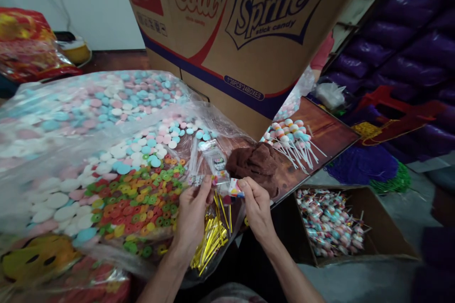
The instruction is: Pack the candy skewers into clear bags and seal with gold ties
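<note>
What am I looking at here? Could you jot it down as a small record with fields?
left hand: pinches small clear plastic packet of candy
right hand: pinches the packet's other end
below hands: bundle of gold twist ties
behind: crumpled brown cloth; pastel lollipops on white sticks
left: clear bag of coloured ring candies
right: open cardboard box of wrapped lollipops

Candy bags (pixel 106 151) crowd the left, a tall carton (pixel 249 33) blocks ahead, and bare floor (pixel 355 284) lies around the lollipop box (pixel 394 239) at right.
</note>
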`<state>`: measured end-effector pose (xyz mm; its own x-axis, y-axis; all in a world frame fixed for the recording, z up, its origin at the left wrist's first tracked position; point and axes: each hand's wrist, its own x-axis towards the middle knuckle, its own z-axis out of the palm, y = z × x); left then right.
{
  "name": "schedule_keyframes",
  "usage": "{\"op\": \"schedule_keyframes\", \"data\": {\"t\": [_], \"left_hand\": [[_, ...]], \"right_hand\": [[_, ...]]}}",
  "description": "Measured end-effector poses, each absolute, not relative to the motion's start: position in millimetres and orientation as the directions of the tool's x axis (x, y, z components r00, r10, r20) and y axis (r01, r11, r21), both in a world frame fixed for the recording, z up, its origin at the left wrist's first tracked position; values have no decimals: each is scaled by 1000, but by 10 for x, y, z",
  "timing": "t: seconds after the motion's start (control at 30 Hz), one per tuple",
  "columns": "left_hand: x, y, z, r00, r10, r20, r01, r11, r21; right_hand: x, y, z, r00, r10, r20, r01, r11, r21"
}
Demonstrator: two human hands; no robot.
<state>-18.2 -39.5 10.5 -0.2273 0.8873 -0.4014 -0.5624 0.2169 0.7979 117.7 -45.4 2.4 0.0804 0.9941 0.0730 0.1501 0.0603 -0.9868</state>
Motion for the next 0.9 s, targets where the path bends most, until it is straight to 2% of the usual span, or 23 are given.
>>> {"op": "schedule_keyframes", "data": {"t": [0.23, 0.33, 0.4, 0.47, 0.53, 0.6, 0.67, 0.73, 0.9], "left_hand": [[-262, -257, 195, -142, 791, -595, -822, 241, 516], [-263, -190, 200, -220, 770, -599, -828, 177, 532], [-282, -155, 179, -316, 752, -578, -811, 102, 576], [-306, -137, 155, -369, 746, -554, -798, 52, 601], [-318, -136, 139, -383, 751, -539, -791, 35, 610], [-309, -145, 136, -378, 754, -537, -788, 42, 614], [-286, -151, 141, -362, 758, -542, -786, 65, 615], [-262, -149, 147, -341, 769, -540, -787, 81, 612], [-241, -128, 129, -291, 796, -531, -796, 106, 595]], "right_hand": [[1238, -378, 9, -46, 977, 206, 332, 210, -920], [1387, -246, 69, -30, 952, 304, 489, 279, -826], [1595, -77, 119, 44, 918, 393, 646, 274, -712], [1865, 141, 161, 76, 876, 476, 822, 215, -527], [2138, 369, 181, 126, 850, 511, 958, 30, -286], [2354, 560, 175, 165, 856, 490, 986, -144, -79], [2480, 678, 154, 151, 892, 426, 975, -204, 82], [2524, 719, 128, 130, 912, 388, 967, -203, 154], [2484, 640, 66, 76, 926, 369, 968, -157, 196]]}}
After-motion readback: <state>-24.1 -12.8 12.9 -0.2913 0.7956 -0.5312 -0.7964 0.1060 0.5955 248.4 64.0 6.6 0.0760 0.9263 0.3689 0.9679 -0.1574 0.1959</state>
